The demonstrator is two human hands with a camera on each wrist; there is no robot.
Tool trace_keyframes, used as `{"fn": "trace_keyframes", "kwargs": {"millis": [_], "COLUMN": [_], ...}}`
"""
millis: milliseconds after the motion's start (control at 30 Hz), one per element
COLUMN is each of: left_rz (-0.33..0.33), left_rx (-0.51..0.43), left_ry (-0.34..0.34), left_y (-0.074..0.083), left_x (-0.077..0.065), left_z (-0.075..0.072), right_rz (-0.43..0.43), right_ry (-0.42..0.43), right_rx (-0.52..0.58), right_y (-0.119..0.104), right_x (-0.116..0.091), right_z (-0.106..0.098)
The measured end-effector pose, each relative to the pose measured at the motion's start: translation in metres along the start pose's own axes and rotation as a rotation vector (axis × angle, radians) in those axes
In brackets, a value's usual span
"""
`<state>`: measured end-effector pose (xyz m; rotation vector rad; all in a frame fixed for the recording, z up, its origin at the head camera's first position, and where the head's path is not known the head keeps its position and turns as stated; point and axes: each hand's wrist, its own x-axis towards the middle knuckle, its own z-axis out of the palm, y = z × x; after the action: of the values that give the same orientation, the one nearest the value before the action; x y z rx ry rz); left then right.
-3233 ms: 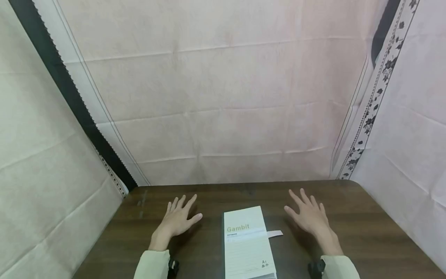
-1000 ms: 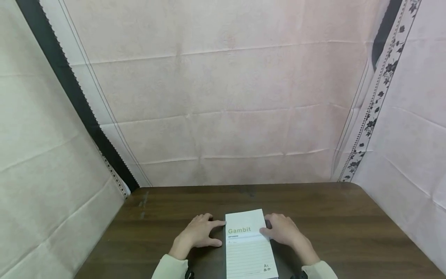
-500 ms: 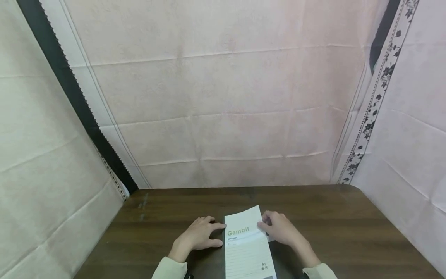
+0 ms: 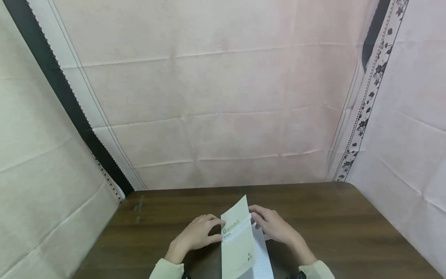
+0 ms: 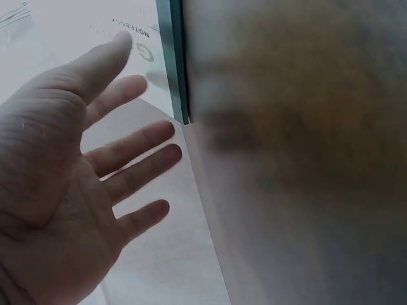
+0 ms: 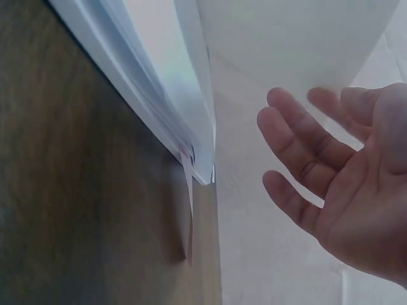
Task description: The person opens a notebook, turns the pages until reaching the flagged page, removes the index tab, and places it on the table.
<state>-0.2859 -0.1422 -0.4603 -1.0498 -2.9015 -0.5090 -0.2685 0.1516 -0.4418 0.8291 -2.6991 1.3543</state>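
A pale "Gambit" notebook [image 4: 237, 248] lies on the table, its front cover [image 4: 240, 228] raised along the right side and tilted leftward, showing lined white pages [image 4: 263, 255] beneath. My left hand [image 4: 196, 234] is at its left edge, thumb and forefinger near the dark spine [image 5: 175, 57]; in the left wrist view those fingers [image 5: 127, 152] are spread and relaxed. Beside the lifted cover's right edge is my right hand [image 4: 277, 228], its fingertips at that edge. The right wrist view shows loosely bent fingers [image 6: 311, 146] with no clear pinch.
A pale ribbon tab [image 6: 189, 210] sticks out of the notebook's right side. The dark wooden table [image 4: 341, 232] extends around both hands. Pale cloth walls [image 4: 216, 97] stand behind it and on both sides.
Both hands came in from the sides to the notebook. In the last half second, the cover's right side has risen and swung left, uncovering lined pages; the left hand has stayed nearly still.
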Motion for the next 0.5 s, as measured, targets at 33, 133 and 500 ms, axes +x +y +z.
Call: {"fn": "trace_keyframes", "kwargs": {"millis": [33,133,500], "left_rz": [0.007,0.031,0.057], "left_rx": [-0.006,-0.015,-0.022], "left_ry": [0.011,0.046,0.098], "left_y": [-0.001,-0.001,-0.002], "left_x": [0.001,0.002,0.003], "left_z": [-0.001,-0.002,-0.006], "right_rz": [-0.001,-0.001,-0.070], "right_ry": [-0.011,-0.043,-0.121], "right_rx": [0.005,0.016,-0.094], "right_y": [-0.001,-0.005,-0.008], "right_x": [0.001,0.002,0.002], "right_z": [0.001,0.007,0.029]}}
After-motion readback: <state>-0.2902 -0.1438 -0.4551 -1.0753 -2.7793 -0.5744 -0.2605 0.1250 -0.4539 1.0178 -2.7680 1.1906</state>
